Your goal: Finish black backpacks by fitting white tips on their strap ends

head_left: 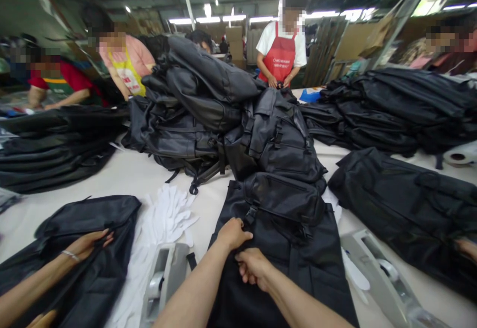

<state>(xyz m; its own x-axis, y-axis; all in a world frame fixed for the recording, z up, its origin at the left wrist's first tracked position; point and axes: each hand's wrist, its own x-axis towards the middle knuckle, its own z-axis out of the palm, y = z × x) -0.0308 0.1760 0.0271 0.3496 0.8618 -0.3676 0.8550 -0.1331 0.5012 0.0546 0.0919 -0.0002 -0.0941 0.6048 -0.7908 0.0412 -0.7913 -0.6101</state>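
Observation:
A black backpack (313,268) lies flat in front of me, its flap with a zipped pocket (285,199) folded toward the far side. Two dark buckles hang from that flap, the left buckle (251,213) close above my left hand (234,234). The left fingers are bent and pinched together over the bag's left part. Just below and to the right, my right hand (255,268) is closed, thumb against curled fingers. What sits between the fingers of either hand is too small and dark to make out. Both hands are near each other, low over the black fabric.
Black backpacks are piled ahead (194,119), with further stacks at left (55,144) and right (402,109). White strips (171,213) and a grey tape dispenser (164,278) lie left; another dispenser (383,273) stands right. Co-workers' hands touch neighbouring bags; people stand across the table.

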